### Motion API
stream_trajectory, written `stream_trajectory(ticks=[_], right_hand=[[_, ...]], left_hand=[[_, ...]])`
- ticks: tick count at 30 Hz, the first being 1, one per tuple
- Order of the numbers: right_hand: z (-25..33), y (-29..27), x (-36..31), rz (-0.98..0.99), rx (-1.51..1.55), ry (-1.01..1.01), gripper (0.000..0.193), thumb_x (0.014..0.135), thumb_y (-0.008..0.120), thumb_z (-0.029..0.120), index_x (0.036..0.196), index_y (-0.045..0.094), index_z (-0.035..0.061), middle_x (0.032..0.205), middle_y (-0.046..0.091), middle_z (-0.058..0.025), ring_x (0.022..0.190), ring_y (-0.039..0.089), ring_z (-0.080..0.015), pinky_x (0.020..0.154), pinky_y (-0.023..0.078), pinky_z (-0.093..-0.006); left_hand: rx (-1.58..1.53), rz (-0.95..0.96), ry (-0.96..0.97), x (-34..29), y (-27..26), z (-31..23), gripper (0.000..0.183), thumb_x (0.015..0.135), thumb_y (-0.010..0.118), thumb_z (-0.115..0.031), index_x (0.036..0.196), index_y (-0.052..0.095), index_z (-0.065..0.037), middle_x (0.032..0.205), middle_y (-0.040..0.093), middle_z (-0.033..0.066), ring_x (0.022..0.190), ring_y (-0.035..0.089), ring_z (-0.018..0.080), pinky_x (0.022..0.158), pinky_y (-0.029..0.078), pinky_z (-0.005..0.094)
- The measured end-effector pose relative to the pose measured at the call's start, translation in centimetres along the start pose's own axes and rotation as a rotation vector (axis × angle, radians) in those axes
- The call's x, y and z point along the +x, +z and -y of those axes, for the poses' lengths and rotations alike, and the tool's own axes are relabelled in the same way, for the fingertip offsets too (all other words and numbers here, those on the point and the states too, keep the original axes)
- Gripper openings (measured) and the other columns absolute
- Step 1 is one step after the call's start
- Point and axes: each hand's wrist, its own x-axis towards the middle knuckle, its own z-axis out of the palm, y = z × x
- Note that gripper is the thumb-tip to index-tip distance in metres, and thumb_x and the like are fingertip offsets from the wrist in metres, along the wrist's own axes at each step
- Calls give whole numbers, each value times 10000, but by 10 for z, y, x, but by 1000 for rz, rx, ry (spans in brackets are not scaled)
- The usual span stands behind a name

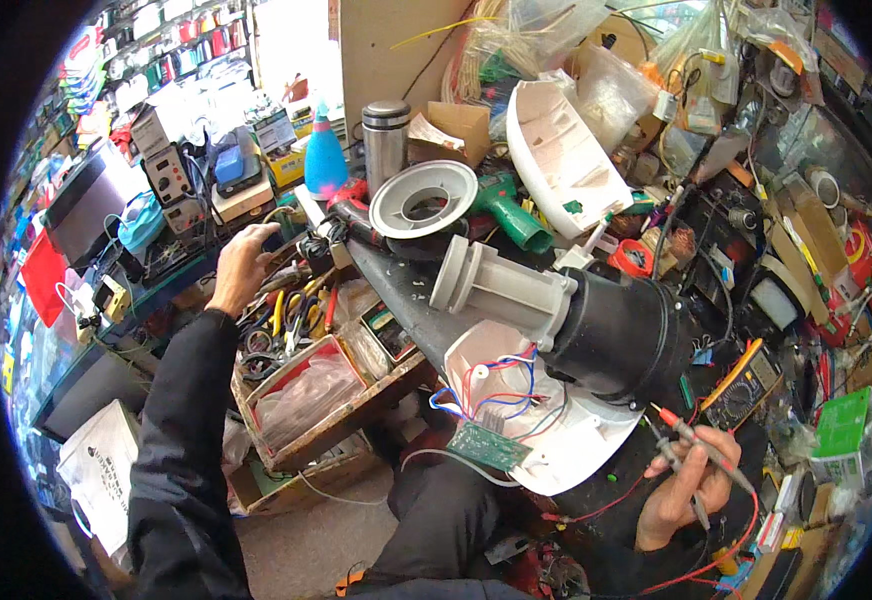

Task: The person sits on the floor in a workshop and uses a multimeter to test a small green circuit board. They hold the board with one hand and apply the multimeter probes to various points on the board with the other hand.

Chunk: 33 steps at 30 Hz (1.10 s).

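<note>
My right hand (691, 490) is closed round a pair of multimeter probes (697, 440), one red and one black, their tips pointing up and left. They end close to a black cylindrical housing (616, 335) with a grey ribbed tube (504, 290) on its far-left end. Below it lies a white plastic shell (581, 445) with red and blue wires and a green circuit board (489, 447). My left hand (243, 268) reaches over the bench's left side with fingers stretched out, above the tool drawer; no object shows in it. The multimeter (744, 388) rests right of the housing.
A drawer (331, 400) holds pliers, scissors (261, 340) and plastic bags. Behind stand a blue cone-shaped bottle (326, 160), a steel flask (386, 145) and a grey ring (424, 200). A green heat gun-like tool (511, 212) and white curved cover (566, 160) lie near clutter.
</note>
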Motion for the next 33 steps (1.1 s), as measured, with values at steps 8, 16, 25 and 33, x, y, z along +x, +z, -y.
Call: stream_trajectory(ticks=[8, 16, 25, 33], right_hand=[[14, -1, 4, 50, 31, -10, 224, 1111, 628, 134, 1219, 656, -59, 1019, 672, -157, 671, 668, -167, 599, 556, -266], [73, -32, -3, 268, -584, -100, 132, 921, 779, -44, 1046, 811, -21, 955, 719, -128, 776, 724, -223, 690, 566, -333], [74, -53, 5, 607, -639, 445, 432, 952, 877, 299, 682, 715, 4, 584, 657, -88, 523, 643, -173, 539, 487, -369], [65, -50, -34, 1364, -654, 282, 305, 858, 928, 248, 1010, 806, 14, 854, 792, -113, 737, 769, -262, 681, 591, -359]], left_hand=[[-775, -154, -207, -145, -69, -181, 155, 983, 734, 84, 1118, 778, 21, 1010, 783, 106, 911, 760, 156, 803, 584, 288], [-893, -98, -49, -202, -64, -279, 367, 874, 857, 73, 1219, 792, -34, 1154, 785, 129, 951, 770, 226, 802, 621, 331], [-519, -19, 566, -151, -71, -297, 640, 879, 778, -117, 1505, 658, -66, 1515, 679, 105, 1454, 623, 317, 1182, 512, 469], [-499, -61, 644, -133, -63, -295, 654, 806, 871, -103, 1431, 687, -44, 1407, 732, 134, 1344, 695, 330, 1119, 563, 484]])
